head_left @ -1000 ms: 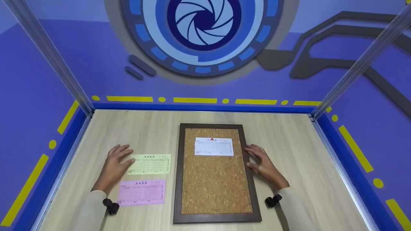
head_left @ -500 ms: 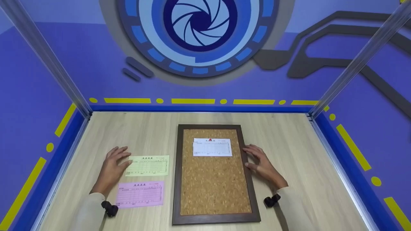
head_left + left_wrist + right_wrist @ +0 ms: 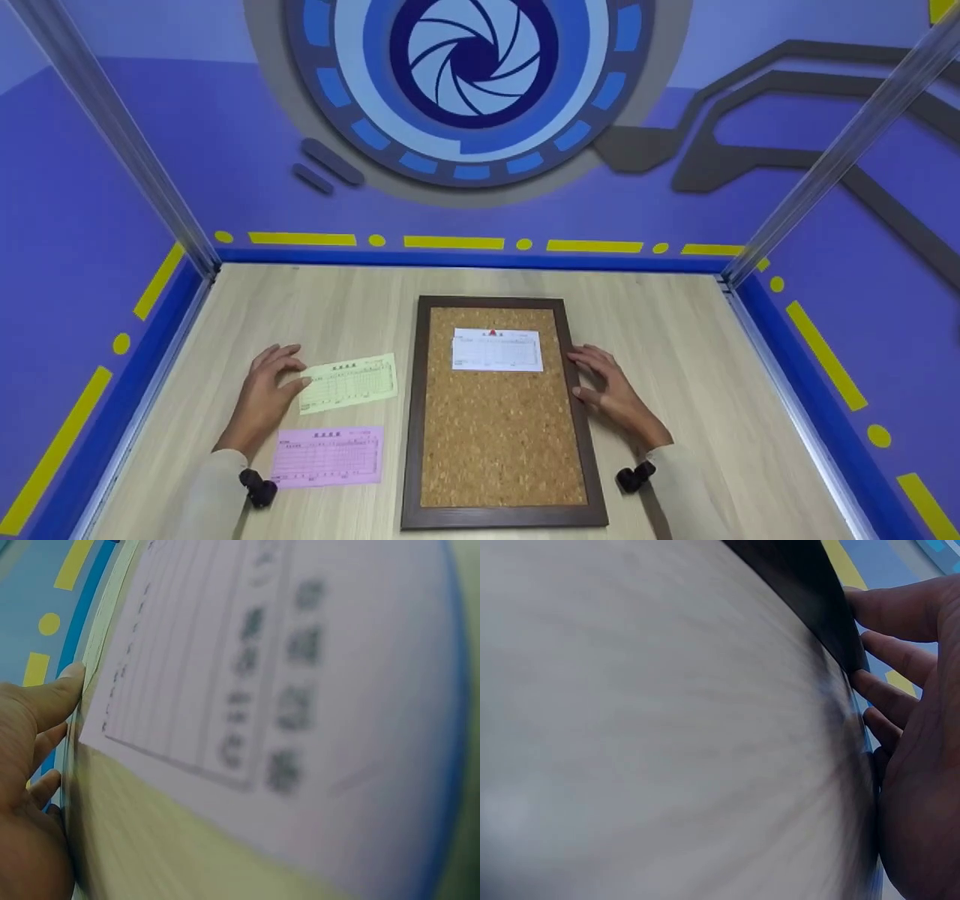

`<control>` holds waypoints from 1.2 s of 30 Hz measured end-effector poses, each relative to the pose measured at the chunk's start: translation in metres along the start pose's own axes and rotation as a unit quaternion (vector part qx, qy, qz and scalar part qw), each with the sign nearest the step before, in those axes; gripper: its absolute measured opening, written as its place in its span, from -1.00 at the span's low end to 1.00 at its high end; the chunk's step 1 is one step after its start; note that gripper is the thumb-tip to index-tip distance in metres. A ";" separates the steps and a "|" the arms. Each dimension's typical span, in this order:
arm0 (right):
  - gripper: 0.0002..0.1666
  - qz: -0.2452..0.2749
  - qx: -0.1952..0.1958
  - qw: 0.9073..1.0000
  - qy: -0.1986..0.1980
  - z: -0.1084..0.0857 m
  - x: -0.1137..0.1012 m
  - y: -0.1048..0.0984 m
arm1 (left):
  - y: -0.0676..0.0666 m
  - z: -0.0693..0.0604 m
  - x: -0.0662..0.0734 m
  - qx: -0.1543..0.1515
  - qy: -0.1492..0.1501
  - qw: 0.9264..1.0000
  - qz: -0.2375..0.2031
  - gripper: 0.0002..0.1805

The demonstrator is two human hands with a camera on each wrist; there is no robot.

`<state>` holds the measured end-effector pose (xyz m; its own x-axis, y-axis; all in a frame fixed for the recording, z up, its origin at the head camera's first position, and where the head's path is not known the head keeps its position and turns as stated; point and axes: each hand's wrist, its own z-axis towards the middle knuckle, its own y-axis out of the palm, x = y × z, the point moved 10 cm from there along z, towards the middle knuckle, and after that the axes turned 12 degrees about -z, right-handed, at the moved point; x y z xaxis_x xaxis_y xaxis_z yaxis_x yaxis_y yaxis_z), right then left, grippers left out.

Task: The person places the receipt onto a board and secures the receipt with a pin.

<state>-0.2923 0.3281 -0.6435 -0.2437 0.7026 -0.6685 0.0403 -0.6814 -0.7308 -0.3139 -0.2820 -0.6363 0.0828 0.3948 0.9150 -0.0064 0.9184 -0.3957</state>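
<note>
In the head view my left hand (image 3: 259,401) pinches the left edge of a pale green printed slip (image 3: 349,384), which lies at a slant left of the cork board (image 3: 502,442). A pink slip (image 3: 328,457) lies below it, large and blurred in the left wrist view. The fingers of my right hand (image 3: 615,390) touch the board's dark frame on its right side, thumb lower down. Near the board's top, a white slip (image 3: 496,351) hangs on a red pin (image 3: 493,332). The right wrist view has the hand (image 3: 922,727) against the dark frame edge (image 3: 795,585).
The pale wooden tabletop (image 3: 352,300) has blue-purple walls behind and at both sides, with metal posts at the back corners. Black wrist cameras sit at the left sleeve (image 3: 257,487) and the right sleeve (image 3: 636,477).
The green slip has turned, its right end swinging up from level to a slant, with my left hand at its left edge. My right hand and the board look unchanged.
</note>
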 end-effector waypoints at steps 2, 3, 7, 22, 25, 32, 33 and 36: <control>-0.28 0.002 -0.001 1.000 0.001 0.000 0.001 0.000 | 0.000 0.000 0.001 0.002 0.002 1.000 -0.001 -0.85; -0.28 0.003 -0.002 1.000 0.002 0.000 0.001 0.001 | -0.001 0.001 0.001 0.002 0.004 1.000 -0.002 -0.85; -0.29 0.006 -0.008 1.000 0.009 0.002 0.001 0.001 | -0.001 0.001 0.001 0.005 0.002 1.000 -0.004 -0.87; -0.28 0.009 -0.009 1.000 0.002 0.002 0.000 0.000 | 0.000 0.004 0.004 0.012 -0.015 1.000 0.005 -0.95; -0.27 0.003 -0.009 1.000 0.002 0.002 0.000 -0.001 | -0.004 0.005 0.007 0.013 -0.010 1.000 0.003 -0.96; -0.28 -0.015 -0.009 1.000 0.005 0.002 0.000 0.000 | -0.015 0.006 0.017 0.032 -0.011 0.999 -0.005 -0.91; -0.28 -0.016 -0.007 1.000 0.004 0.002 0.000 0.000 | -0.016 0.006 0.018 0.037 -0.014 0.999 -0.010 -0.92; -0.29 -0.017 -0.003 1.000 0.002 0.001 0.000 0.000 | -0.019 0.006 0.021 0.048 -0.025 0.998 -0.017 -0.93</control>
<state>-0.2931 0.3278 -0.6430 -0.2417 0.7262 -0.6436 0.0376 -0.6558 -0.7540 -0.3177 -0.2905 -0.6090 0.0343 0.3620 0.9315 -0.1004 0.9286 -0.3572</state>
